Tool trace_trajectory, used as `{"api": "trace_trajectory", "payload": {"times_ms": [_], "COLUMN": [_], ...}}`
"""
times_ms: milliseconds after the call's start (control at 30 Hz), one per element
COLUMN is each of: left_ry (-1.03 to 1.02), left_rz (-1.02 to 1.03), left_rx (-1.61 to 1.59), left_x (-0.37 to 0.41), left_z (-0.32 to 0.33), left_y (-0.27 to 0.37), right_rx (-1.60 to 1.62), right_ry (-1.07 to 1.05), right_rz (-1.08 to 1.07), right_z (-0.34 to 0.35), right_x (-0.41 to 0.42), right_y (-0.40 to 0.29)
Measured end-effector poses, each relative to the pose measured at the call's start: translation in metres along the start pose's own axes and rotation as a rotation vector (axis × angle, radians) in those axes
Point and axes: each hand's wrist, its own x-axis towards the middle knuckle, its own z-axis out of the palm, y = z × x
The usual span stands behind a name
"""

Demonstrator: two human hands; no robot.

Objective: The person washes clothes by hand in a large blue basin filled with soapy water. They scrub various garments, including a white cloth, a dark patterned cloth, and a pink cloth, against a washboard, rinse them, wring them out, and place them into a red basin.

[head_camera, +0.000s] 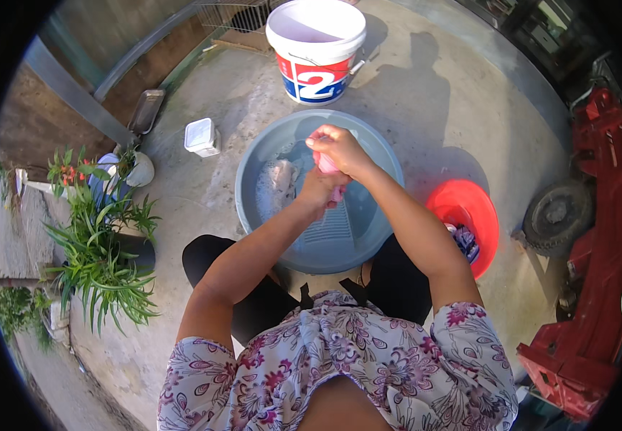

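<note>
Both of my hands grip one pink cloth (326, 163) above a round blue-grey plastic basin (242, 178). My right hand (338, 146) is the farther one, closed round the upper part of the cloth. Nearer to me, my left hand (319, 189) holds its lower part, and a bit of pink shows beside the fingers. Below my hands, a ribbed washboard surface (330, 229) shows inside the basin. Soapy water and a pale, wet cloth (281, 176) lie at the basin's left side. Much of the pink cloth is hidden by my fingers.
A large white bucket (315, 59) stands beyond the basin. At the right is a red basin (486, 215) holding dark, patterned cloth (464, 242). A white lidded tub (201, 137) and potted plants (106, 258) are to the left. A red metal frame (591, 301) with a wheel (557, 215) stands far right.
</note>
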Motion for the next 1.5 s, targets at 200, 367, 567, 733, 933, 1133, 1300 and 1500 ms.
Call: {"api": "trace_trajectory", "payload": {"times_ms": [200,367,567,733,933,1133,1300,1500], "left_ry": [-0.042,-0.194,0.024,-0.036,0.101,0.389,0.768,0.722], "left_rz": [0.079,-0.023,-0.027,0.020,0.044,-0.086,-0.113,-0.353], "left_rx": [0.103,0.085,-0.030,-0.342,-0.357,-0.150,0.534,0.870], "left_x": [-0.003,-0.004,-0.012,-0.006,0.010,0.106,0.159,0.164], "left_z": [0.008,0.009,-0.001,-0.051,-0.069,-0.124,-0.199,-0.182], "left_y": [0.010,0.002,0.036,0.074,0.111,0.060,-0.080,-0.165], "right_rx": [-0.320,-0.701,-0.966,-1.167,-1.261,-1.047,-0.973,-0.779], "right_ry": [-0.011,-0.071,0.244,0.482,0.334,0.052,-0.273,-0.446], "right_rz": [-0.085,-0.043,0.096,0.488,0.570,0.335,0.147,0.300], "right_z": [-0.026,-0.043,-0.161,-0.276,-0.312,-0.203,-0.111,-0.099], "right_x": [-0.023,-0.039,-0.058,-0.145,-0.162,-0.037,0.014,0.013], "right_y": [-0.007,-0.026,-0.002,0.056,0.152,0.151,0.140,0.175]}}
